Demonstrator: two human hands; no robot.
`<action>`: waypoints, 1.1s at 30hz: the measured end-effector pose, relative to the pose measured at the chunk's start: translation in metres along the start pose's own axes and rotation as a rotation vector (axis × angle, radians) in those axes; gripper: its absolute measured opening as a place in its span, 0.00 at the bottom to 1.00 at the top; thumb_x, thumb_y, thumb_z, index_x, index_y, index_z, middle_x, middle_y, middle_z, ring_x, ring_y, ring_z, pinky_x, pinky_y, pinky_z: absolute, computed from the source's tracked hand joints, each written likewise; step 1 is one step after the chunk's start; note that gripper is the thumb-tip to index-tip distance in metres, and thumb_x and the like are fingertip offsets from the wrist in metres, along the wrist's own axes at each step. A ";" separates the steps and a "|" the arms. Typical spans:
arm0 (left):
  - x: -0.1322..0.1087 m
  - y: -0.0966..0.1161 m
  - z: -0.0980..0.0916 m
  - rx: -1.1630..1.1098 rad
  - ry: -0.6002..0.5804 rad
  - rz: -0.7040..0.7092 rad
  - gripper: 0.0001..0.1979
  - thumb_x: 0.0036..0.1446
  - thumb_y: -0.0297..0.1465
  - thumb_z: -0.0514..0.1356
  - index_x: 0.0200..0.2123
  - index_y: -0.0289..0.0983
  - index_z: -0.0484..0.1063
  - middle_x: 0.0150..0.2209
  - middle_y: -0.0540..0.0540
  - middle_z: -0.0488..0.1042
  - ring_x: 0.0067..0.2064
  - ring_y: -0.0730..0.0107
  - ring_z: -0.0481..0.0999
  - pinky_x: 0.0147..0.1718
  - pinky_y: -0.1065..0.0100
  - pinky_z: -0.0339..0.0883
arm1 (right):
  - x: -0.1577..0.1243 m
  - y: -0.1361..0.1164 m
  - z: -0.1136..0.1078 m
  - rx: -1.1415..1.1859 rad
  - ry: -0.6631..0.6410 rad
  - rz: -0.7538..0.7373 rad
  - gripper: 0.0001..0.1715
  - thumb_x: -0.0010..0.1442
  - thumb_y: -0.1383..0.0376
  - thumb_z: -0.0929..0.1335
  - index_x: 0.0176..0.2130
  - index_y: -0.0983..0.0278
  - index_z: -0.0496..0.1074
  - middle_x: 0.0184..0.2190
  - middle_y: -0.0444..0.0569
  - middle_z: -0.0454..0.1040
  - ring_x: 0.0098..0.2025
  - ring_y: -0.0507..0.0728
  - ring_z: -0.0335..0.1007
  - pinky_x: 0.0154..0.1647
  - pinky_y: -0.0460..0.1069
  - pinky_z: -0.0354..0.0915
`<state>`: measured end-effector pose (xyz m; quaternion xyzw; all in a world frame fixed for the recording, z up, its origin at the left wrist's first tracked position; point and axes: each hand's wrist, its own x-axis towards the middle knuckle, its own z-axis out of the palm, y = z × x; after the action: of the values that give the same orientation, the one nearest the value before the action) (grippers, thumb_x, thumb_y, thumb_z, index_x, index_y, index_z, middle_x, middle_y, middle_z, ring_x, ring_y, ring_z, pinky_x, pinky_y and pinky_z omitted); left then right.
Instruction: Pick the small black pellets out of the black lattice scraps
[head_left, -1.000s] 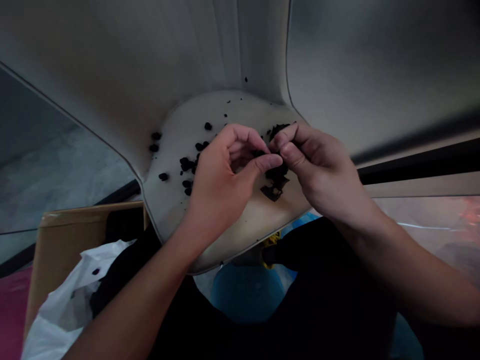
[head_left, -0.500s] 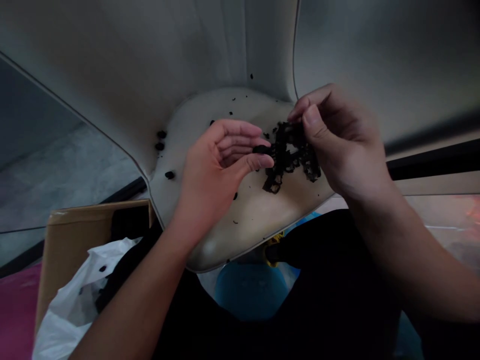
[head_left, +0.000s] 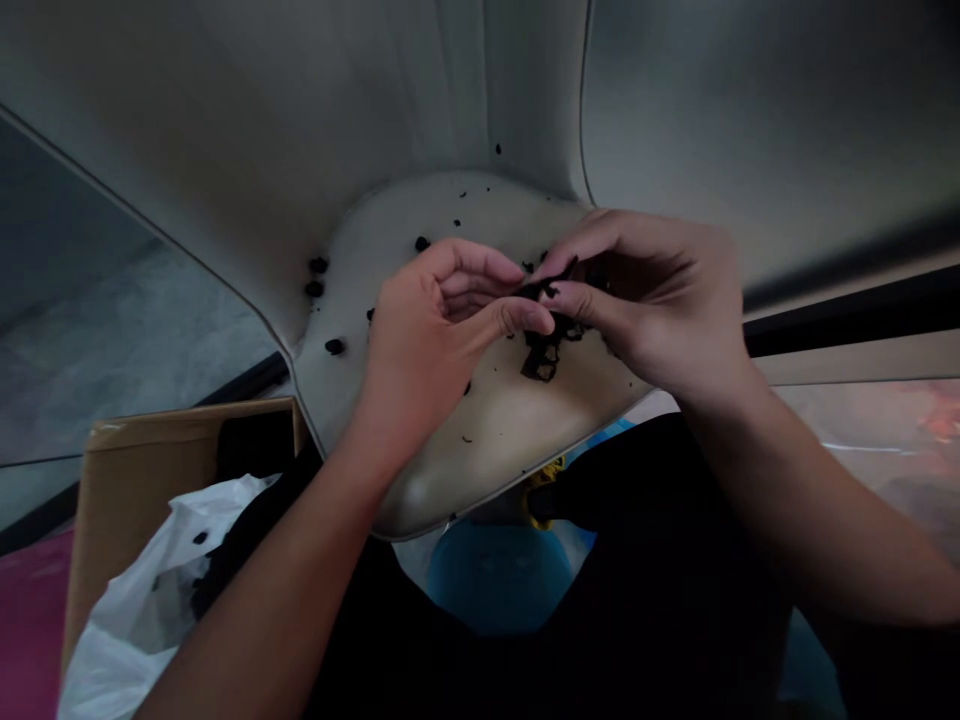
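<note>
The right hand (head_left: 637,300) is closing in a tight pinch on a black, crumbly scrap (head_left: 544,355), which is sitting just under both hands on a pale seat shell (head_left: 480,440). The left hand (head_left: 431,345) is curling narrowly beside it, its thumb (head_left: 536,320) touching the scrap, though I cannot tell whether it is gripping. With something this brittle, short, close pinches at the piece itself seem best, since pulling from further away would likely crumble it. Black crumbs (head_left: 319,275) are lying on the seat shell left of the left hand, and small specks are scattered around both hands. Below the hands, dark clothing (head_left: 645,560) is covering the view, with a blue tub (head_left: 495,580) showing past the seat shell's lower edge. Further left, a white plastic bag (head_left: 142,590) is slumping against a cardboard box (head_left: 142,470), and a concrete floor (head_left: 97,340) is stretching beyond.
</note>
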<state>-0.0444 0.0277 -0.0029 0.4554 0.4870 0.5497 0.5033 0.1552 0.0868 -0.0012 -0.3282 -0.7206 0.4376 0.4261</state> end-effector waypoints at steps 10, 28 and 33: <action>-0.004 0.004 0.011 0.134 0.005 -0.039 0.15 0.56 0.36 0.84 0.37 0.42 0.83 0.38 0.51 0.89 0.45 0.60 0.90 0.49 0.59 0.88 | -0.008 -0.001 0.007 -0.241 -0.022 0.023 0.06 0.69 0.67 0.75 0.39 0.54 0.78 0.40 0.46 0.82 0.44 0.61 0.79 0.54 0.60 0.77; -0.002 0.007 -0.022 -0.151 0.036 0.129 0.11 0.63 0.30 0.81 0.44 0.46 0.85 0.42 0.54 0.88 0.47 0.66 0.90 0.54 0.63 0.88 | 0.009 0.006 -0.021 0.203 0.409 0.065 0.16 0.65 0.56 0.81 0.32 0.53 0.75 0.43 0.49 0.72 0.48 0.61 0.74 0.64 0.56 0.75; -0.003 -0.006 -0.029 0.030 -0.105 0.064 0.06 0.75 0.37 0.72 0.52 0.46 0.88 0.51 0.50 0.90 0.51 0.59 0.91 0.53 0.59 0.88 | 0.008 0.008 -0.008 0.385 0.258 0.140 0.10 0.64 0.57 0.82 0.35 0.53 0.81 0.39 0.48 0.73 0.46 0.62 0.74 0.63 0.58 0.75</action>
<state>-0.0724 0.0227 -0.0116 0.5066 0.4533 0.5334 0.5033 0.1593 0.0997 -0.0037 -0.3434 -0.5391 0.5496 0.5380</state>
